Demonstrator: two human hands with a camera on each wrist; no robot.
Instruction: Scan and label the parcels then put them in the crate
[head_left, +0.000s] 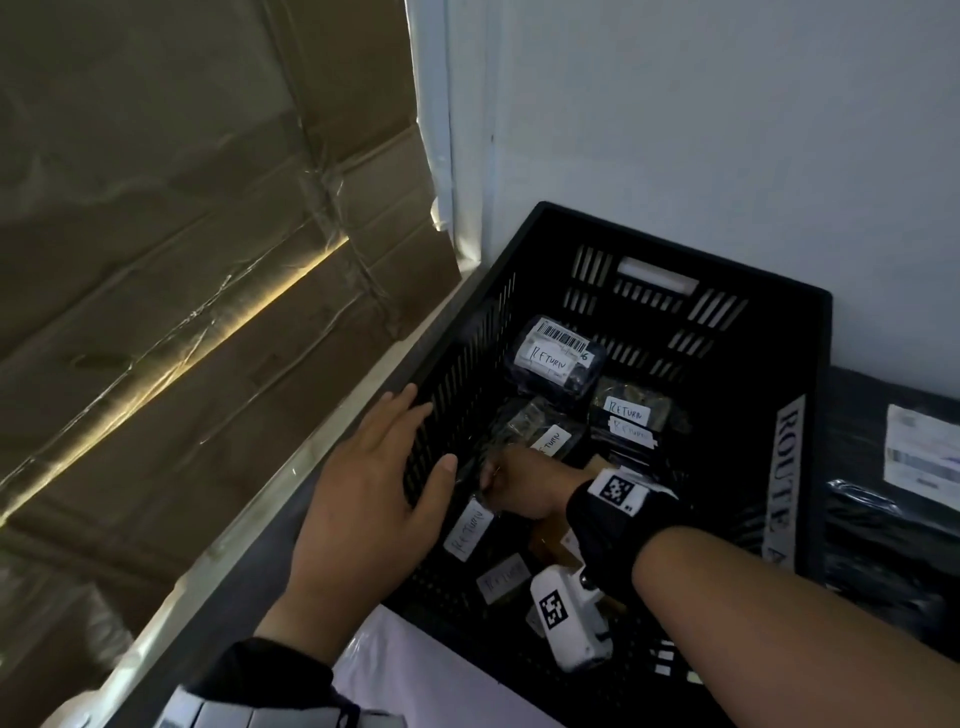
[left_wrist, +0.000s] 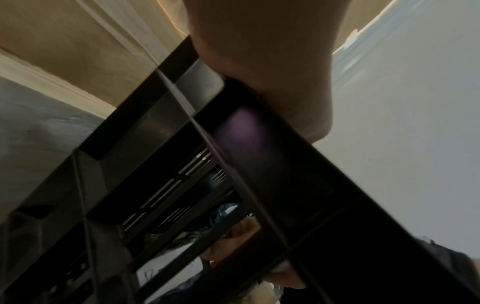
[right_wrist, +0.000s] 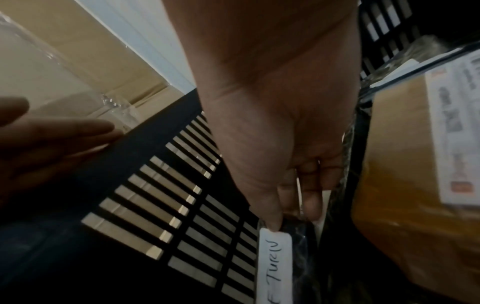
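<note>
Head view: a parcel (head_left: 467, 525) is pinched at its upper end by the right hand (head_left: 524, 483), long axis hanging downward beside the crate (head_left: 800, 364) wall. That wall is steadied by the flat, spread left hand (head_left: 369, 483).

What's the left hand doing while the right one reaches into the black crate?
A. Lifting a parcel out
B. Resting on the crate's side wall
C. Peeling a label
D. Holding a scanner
B: the left hand lies with straight fingers over the rim of the crate, steadying it, while the right hand is down inside pinching a dark parcel that has a "RETURN" label.
</note>
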